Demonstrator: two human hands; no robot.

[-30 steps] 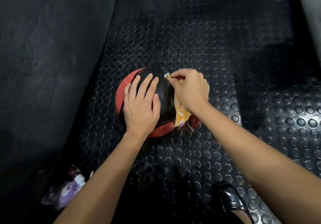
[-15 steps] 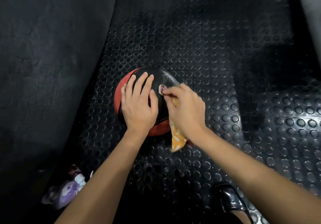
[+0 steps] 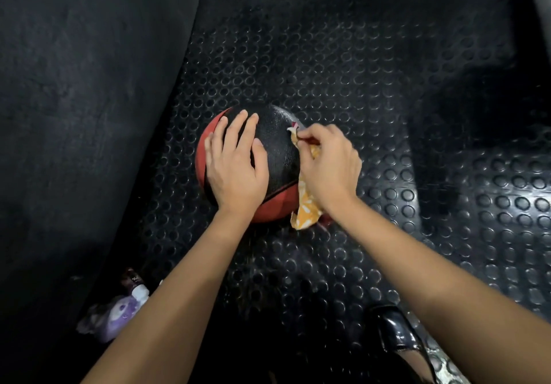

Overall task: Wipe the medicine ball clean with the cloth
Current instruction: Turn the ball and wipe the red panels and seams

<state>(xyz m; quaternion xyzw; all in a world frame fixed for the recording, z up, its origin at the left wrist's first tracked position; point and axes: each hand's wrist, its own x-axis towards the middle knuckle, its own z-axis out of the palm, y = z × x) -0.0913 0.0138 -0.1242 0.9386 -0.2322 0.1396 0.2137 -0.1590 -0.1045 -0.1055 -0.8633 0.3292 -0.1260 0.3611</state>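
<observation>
**A:** Start at your fingertips. What have they got?

**B:** The fingers (image 3: 307, 140) of your right hand (image 3: 329, 172) are curled in and pinching the cloth (image 3: 307, 207), an orange one with a pale pattern, against the right flank of the medicine ball (image 3: 280, 151). A small corner of the fabric pokes up above your knuckles; the rest trails down under your palm and ends in a loose fold at the ball's lower right edge.

**A:** And your other one?

**B:** Your left hand (image 3: 235, 169) lies flat on top of the ball, fingers straight and slightly spread, thumb out toward the black panel. It grips nothing (it only presses down).

**A:** Where is the ball?

**B:** Centre of the frame, red and black, sitting on the black studded rubber mat (image 3: 328, 64). A smooth dark surface (image 3: 74, 100) fills the left side of the frame.

**A:** Anything further out?

**B:** At lower left, beside your left forearm, a small purple pouch (image 3: 113, 318) with a little bottle (image 3: 138, 289) just above it. At lower right, under your right forearm, a glossy black shoe (image 3: 393, 328).
</observation>
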